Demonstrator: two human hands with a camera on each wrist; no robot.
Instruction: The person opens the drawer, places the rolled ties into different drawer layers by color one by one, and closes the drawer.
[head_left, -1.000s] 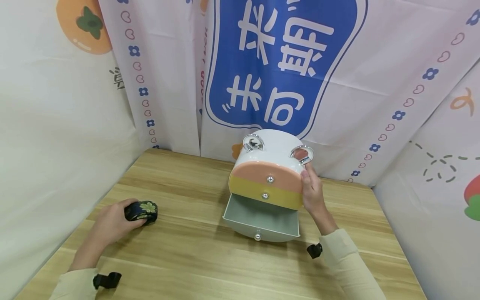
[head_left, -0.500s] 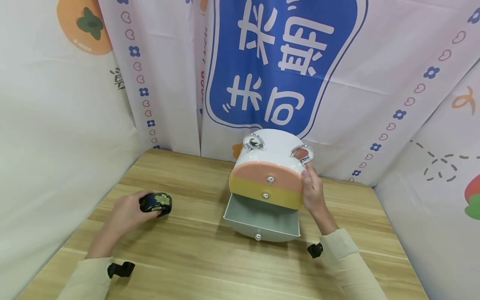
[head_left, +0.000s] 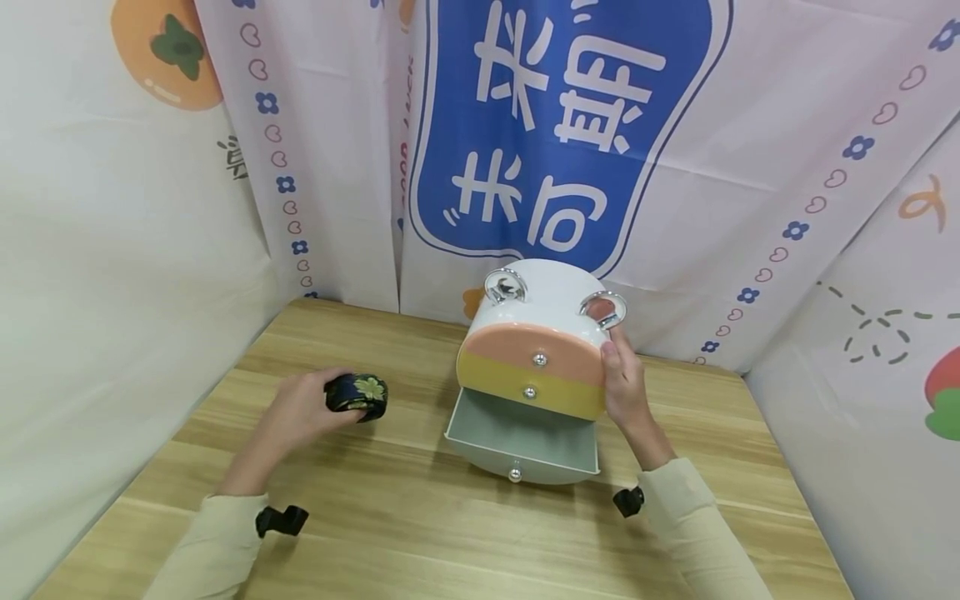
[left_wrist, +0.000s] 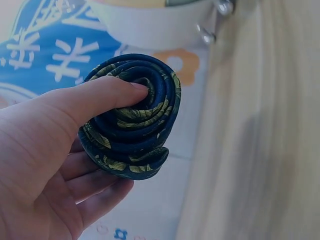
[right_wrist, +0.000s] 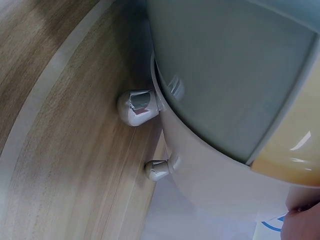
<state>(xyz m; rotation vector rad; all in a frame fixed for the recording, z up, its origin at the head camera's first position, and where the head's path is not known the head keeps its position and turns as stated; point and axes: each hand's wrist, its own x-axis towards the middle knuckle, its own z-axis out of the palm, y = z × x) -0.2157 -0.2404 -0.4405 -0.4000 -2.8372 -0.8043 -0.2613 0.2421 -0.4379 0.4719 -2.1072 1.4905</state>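
My left hand [head_left: 303, 408] grips a rolled-up necktie [head_left: 369, 392], dark navy with a gold-green floral pattern, above the left half of the table. In the left wrist view the thumb presses into the middle of the coil and the fingers support it from behind. A small white drawer cabinet [head_left: 551, 287] with a rounded top stands at the back. Its peach and yellow drawers are closed, while the green bottom drawer [head_left: 495, 461] is pulled out with a bare inside. My right hand [head_left: 625, 387] holds the cabinet's right side, below the right silver ring-shaped ear.
A wooden table [head_left: 420, 542] lies under everything. Printed cloth curtains [head_left: 337, 167] hang behind and along both sides. Black wrist mounts [head_left: 628, 502] sit at both sleeves. Silver ball-shaped feet [right_wrist: 137, 107] show beside the cabinet in the right wrist view.
My left hand has carried the rolled necktie right and slightly toward the back, closer to the cabinet. The right hand, the cabinet and the pulled-out drawer stay put.
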